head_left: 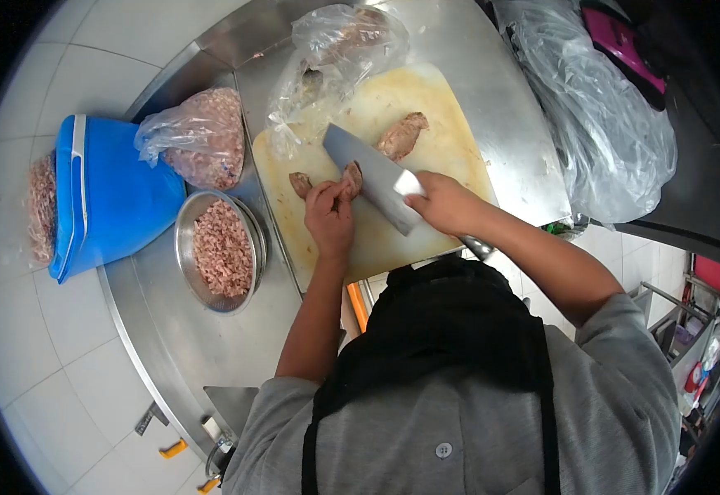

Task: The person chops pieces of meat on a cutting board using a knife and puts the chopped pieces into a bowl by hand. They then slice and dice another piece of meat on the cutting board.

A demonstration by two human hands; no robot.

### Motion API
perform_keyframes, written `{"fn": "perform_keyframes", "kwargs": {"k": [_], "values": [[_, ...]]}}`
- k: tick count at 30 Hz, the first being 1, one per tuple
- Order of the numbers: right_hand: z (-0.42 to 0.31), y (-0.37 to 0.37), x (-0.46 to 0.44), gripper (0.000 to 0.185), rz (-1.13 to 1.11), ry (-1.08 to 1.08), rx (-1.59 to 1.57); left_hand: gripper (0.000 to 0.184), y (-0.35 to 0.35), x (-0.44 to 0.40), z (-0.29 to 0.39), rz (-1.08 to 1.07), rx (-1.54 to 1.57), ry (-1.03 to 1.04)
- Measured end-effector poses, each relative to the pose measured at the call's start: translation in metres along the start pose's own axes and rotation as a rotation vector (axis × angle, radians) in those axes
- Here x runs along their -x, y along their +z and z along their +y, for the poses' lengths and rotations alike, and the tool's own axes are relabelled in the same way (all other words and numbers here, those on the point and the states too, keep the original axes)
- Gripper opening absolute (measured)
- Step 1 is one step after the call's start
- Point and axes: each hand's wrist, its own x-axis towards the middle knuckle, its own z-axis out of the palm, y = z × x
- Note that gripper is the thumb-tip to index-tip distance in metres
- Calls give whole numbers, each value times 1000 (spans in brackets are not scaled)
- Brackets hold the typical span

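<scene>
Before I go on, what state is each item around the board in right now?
Cleaver: gripped in the right hand, blade over the board.
Meat piece: held by the left hand.
Larger meat chunk: loose beyond the blade.
Small meat chunk: loose, left side.
Cutting board: stained.
Metal bowl: holding chopped meat, stacked.
Bag of chopped meat: bulging; closure unclear.

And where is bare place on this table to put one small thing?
Bare steel lies between the cutting board and the plastic sheeting at right, and on the near side of the meat bowl. Crowded: mid-board, with cleaver, left hand, right hand and meat pieces.
</scene>
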Motion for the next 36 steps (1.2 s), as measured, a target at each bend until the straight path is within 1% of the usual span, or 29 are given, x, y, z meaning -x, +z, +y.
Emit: {"fn": "perform_keyframes", "kwargs": {"k": [3,5,7,8,9,10,11,12,13,15,19,20,21,22,23,25,26,27,28,29,30,31,32,33,34,35,36], "values": [[21,-1,33,43,-63,46,13,11,-5,-1,5,-35,22,-63],[27,4,30,42,-73,85,22,10,-4,-1,3,-43,45,-60],[22,11,14,42,-60,25,-28,9,-5,-1,2,-49,59,-52],[-12,-1,15,42,-150,204,-123,9,-6,-3,4,-38,35,-42],[-18,4,9,42,-149,208,-132,9,-6,-3,4,-32,12,-33],[-20,7,5,42,-126,188,-116,9,-5,-2,3,-44,15,-30],[-18,8,4,42,-100,170,-98,9,-3,-2,0,-9,-2,-9],[-11,17,1,42,-23,71,11,9,-1,-1,-1,31,-18,14],[-5,24,1,42,-13,72,8,9,0,-1,-1,28,-13,24],[-11,32,6,42,62,32,88,9,-4,0,-2,1,59,-29],[-13,18,25,35,-9,-9,86,9,-6,6,-1,-48,-10,2],[-12,25,22,35,-8,-13,81,9,-5,14,3,-50,1,-11],[-9,34,16,32,35,-31,121,9,-3,18,7,-49,16,-25],[-4,43,14,29,79,-40,157,9,-5,15,9,-61,-35,14],[-6,48,17,29,88,-36,159,9,-4,17,10,-64,-27,19],[-18,57,19,24,140,-90,256,9,-5,15,7,-38,59,-25],[-21,56,21,22,169,-75,236,9,-9,14,10,-28,54,-12],[-24,57,24,22,179,-88,237,8,-10,13,14,-48,116,-96],[-28,60,29,23,175,-137,317,8,-10,12,18,-73,179,-181],[-31,60,35,24,177,-182,397,8,-5,10,17,-71,180,-165],[-34,58,41,24,193,-187,393,8,2,7,12,37,271,-239],[-38,55,47,25,139,-169,371,8,6,5,6,143,361,-316],[-41,52,52,25,82,-149,349,8,0,-1,10,139,360,-307],[-39,47,58,25,86,-150,346,10,-12,-10,14,126,160,-235],[-33,40,66,26,54,-85,275,12,-22,-18,17,115,-40,-164],[-25,34,73,28,19,-19,205,12,-29,-26,12,115,-41,-165],[-16,28,79,28,15,-20,205,14,-35,-34,6,138,-191,70]]}}
